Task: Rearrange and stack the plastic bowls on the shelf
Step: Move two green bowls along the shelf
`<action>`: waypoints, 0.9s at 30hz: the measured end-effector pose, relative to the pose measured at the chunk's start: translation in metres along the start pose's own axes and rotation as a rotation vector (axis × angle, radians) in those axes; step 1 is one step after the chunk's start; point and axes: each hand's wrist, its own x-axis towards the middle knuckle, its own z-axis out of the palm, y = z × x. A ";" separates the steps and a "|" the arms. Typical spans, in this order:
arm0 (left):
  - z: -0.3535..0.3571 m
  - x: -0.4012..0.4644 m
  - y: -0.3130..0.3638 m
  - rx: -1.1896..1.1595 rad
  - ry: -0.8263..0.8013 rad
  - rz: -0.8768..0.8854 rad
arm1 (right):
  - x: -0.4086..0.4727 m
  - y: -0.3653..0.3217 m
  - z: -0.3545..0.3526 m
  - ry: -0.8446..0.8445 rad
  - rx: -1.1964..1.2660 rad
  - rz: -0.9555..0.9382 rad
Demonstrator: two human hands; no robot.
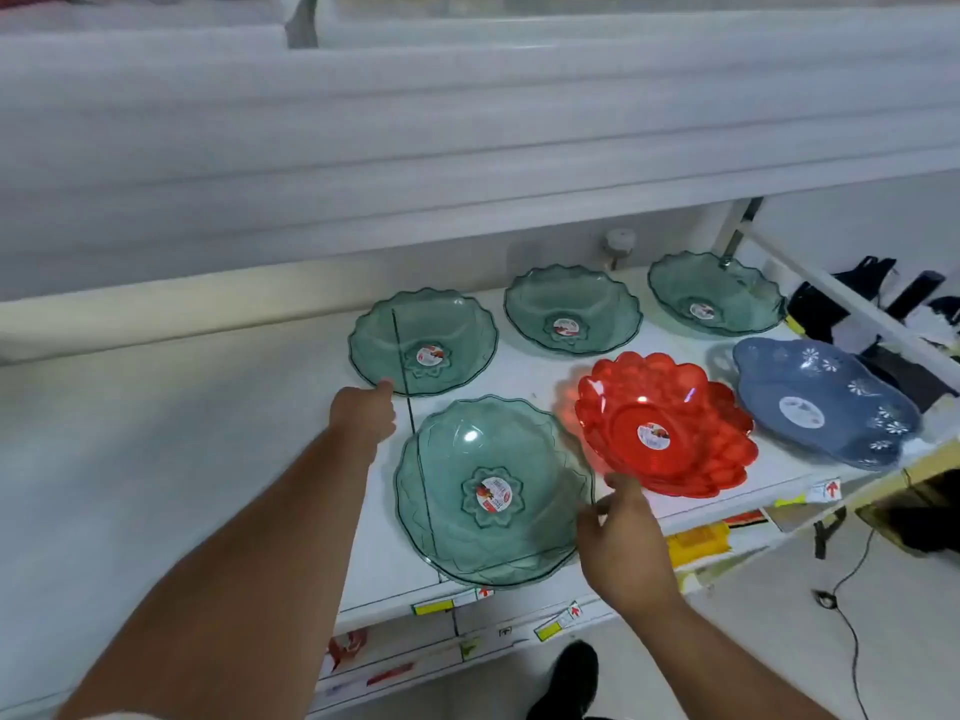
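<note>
- The white shelf (208,459) carries six plastic bowls in two rows.
- Back row: three clear green bowls lie side by side — the left green bowl (423,341), the middle green bowl (571,309) and the right green bowl (716,293), each with a round sticker in its centre.
- Front row: a larger front green bowl (493,491) sits at the shelf's front edge, the red bowl (665,423) is just beside it to the right, and a blue-grey bowl (826,407) with white flower marks lies further right.
- The left hand (363,415) reaches to the near rim of the left green bowl, fingers curled in, one fingertip touching the rim; it grips nothing that shows.
- The right hand (621,543) is at the gap between the front green bowl and the red bowl, thumb and fingers loosely parted, fingertips at the red bowl's near rim; whether it has closed on that rim cannot be told.
- Price tags (434,608) line the shelf's front strip.
</note>
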 end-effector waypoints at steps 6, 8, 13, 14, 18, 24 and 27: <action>0.004 0.010 0.001 -0.228 -0.102 -0.067 | 0.011 0.003 0.002 -0.140 0.137 0.205; 0.005 0.012 0.001 -0.248 -0.123 -0.078 | 0.011 0.002 0.000 -0.147 0.176 0.208; 0.004 0.019 0.000 -0.283 -0.125 -0.080 | 0.011 0.000 -0.005 -0.198 0.256 0.214; 0.002 0.018 0.000 -0.286 -0.120 -0.079 | 0.012 -0.001 -0.005 -0.202 0.261 0.208; -0.014 0.013 -0.002 -0.315 -0.086 -0.059 | 0.012 -0.004 -0.005 -0.211 0.283 0.181; -0.066 -0.005 -0.002 -0.414 0.034 -0.021 | 0.006 -0.010 -0.001 -0.230 0.298 0.129; -0.097 -0.017 -0.006 -0.524 0.123 -0.075 | -0.001 -0.016 0.001 -0.240 0.311 0.118</action>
